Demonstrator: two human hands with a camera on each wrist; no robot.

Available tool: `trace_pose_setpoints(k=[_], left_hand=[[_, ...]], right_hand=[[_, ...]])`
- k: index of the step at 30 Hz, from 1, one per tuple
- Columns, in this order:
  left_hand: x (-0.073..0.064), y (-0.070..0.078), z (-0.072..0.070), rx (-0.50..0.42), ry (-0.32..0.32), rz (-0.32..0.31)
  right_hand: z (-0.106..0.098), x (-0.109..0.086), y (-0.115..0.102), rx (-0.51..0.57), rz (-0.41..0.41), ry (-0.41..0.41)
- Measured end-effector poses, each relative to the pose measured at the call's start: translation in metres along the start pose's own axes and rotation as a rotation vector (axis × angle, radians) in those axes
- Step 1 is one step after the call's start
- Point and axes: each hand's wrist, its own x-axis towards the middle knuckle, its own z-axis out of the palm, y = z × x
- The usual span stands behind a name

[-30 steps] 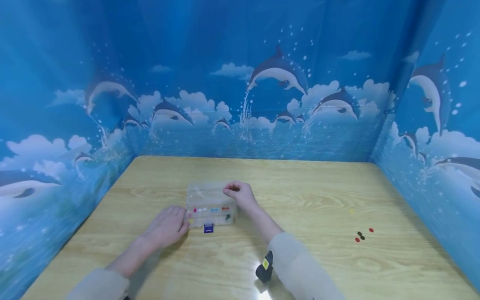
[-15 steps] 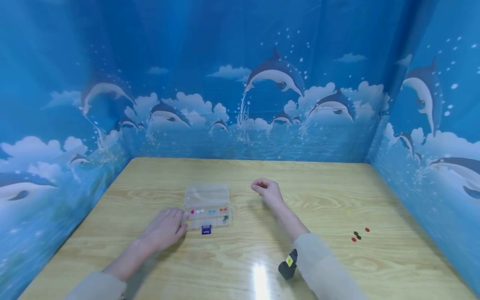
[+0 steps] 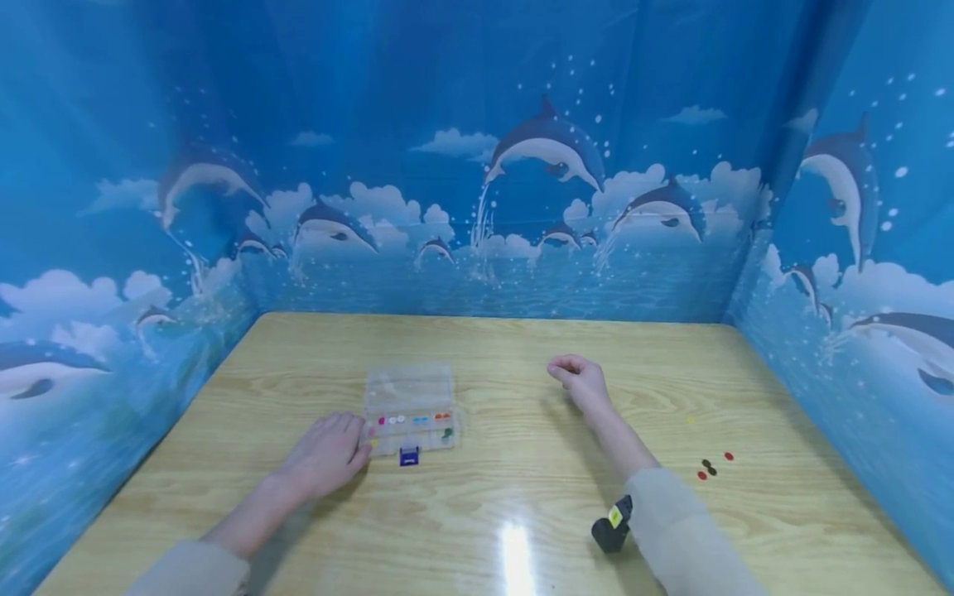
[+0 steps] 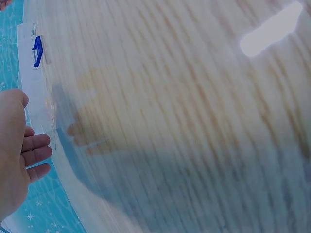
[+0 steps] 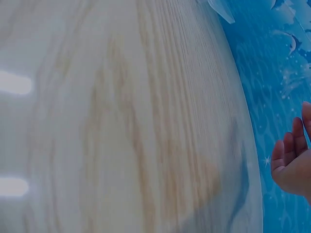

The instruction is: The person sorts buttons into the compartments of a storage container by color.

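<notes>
A clear plastic compartment box (image 3: 408,426) lies left of the table's middle, lid (image 3: 410,386) swung back and blue latch (image 3: 409,456) at the front. Small pink, white, blue, orange and green pieces (image 3: 448,433) lie in its compartments. My left hand (image 3: 330,451) rests at the box's left end, fingers fairly straight against it; the left wrist view shows the same hand (image 4: 17,155) beside that end. My right hand (image 3: 584,383) is over the table right of the box, fingers loosely bent, with nothing visible in them. In the right wrist view its fingers (image 5: 288,145) are bent.
Several small flat discs lie on the table at right: red (image 3: 729,456), black (image 3: 709,468) and a pale yellow one (image 3: 691,420). Blue dolphin-print curtains (image 3: 477,165) stand along the back and both sides. A black device (image 3: 612,526) is at the right sleeve.
My right hand has moved away from over the box, rightward across the table. The left hand keeps its place at the box's left end. The view has shifted slightly.
</notes>
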Motion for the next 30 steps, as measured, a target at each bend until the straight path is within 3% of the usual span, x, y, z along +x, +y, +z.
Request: trace_pose_setpoints(k=[30], left_hand=[[-0.001, 0.000, 0.000, 0.003, 0.023, 0.019]], right_hand=[[-0.086, -0.003, 0.027, -0.135, 0.023, 0.124]])
